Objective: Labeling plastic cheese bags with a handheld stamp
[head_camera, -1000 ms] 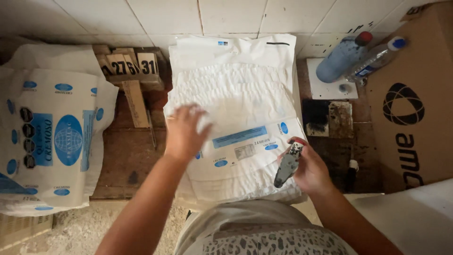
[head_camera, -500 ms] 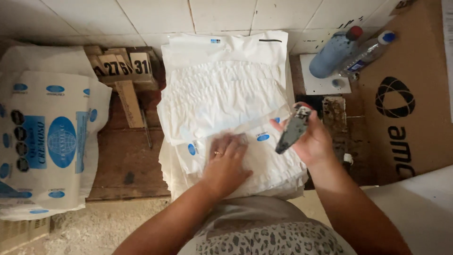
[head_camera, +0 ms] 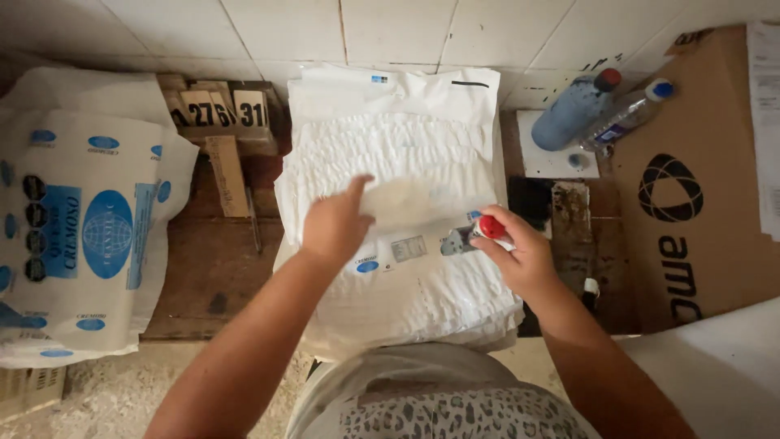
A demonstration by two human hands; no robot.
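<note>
The left hand (head_camera: 335, 226) rests with its fingers loosely spread on the top bag of a stack of white plastic bags (head_camera: 398, 211), which lies on a wooden bench (head_camera: 213, 276) against the tiled wall (head_camera: 390, 28). The right hand (head_camera: 520, 256) is closed around a small stamp with a red knob (head_camera: 479, 232), held just above the printed part of the same bag. A second pile of printed bags (head_camera: 77, 219) lies to the left, and two bottles (head_camera: 601, 110) lie beside a cardboard box (head_camera: 699, 179) to the right.

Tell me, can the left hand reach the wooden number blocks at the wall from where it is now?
Probably yes: the left hand rests on the bag stack, and the number blocks lie up-left with nothing standing between.
</note>
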